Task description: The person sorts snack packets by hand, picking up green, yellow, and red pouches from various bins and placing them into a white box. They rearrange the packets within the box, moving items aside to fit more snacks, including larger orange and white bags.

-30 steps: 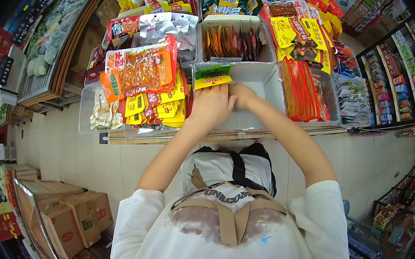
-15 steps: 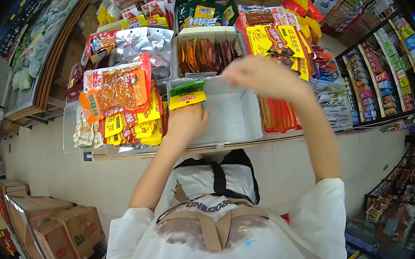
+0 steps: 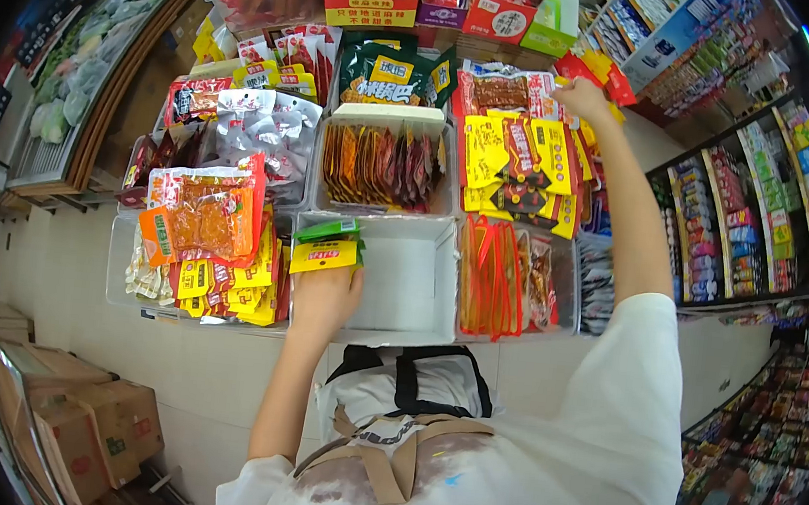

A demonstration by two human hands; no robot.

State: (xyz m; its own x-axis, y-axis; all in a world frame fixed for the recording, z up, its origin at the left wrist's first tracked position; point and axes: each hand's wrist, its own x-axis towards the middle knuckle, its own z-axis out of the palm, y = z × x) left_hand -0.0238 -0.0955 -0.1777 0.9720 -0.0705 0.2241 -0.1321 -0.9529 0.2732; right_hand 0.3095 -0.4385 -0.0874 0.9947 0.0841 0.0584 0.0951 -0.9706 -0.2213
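My left hand point(image 3: 326, 296) is closed round a few upright snack packets, a yellow packet point(image 3: 324, 256) in front and a green packet point(image 3: 327, 230) behind, at the left end of a white-lined bin point(image 3: 408, 282). Part of its fingers is hidden by the packets. My right hand point(image 3: 585, 99) is stretched to the back right, fingers bent together at the edge of a red and white snack bag point(image 3: 507, 94). A small yellow bit shows at its fingertips; I cannot tell what it belongs to. Below that arm lie yellow snack packets point(image 3: 519, 156).
Behind the bin stands a tub of upright packets point(image 3: 384, 165). Red-edged packets point(image 3: 494, 281) fill the bin to the right, and an orange snack bag point(image 3: 204, 214) tops the pile at left. Cardboard boxes point(image 3: 86, 426) stand on the floor at lower left.
My right hand has moved from above the white-lined bin to the back right of the display. My left hand still holds the packets in the bin; the whole view has shifted.
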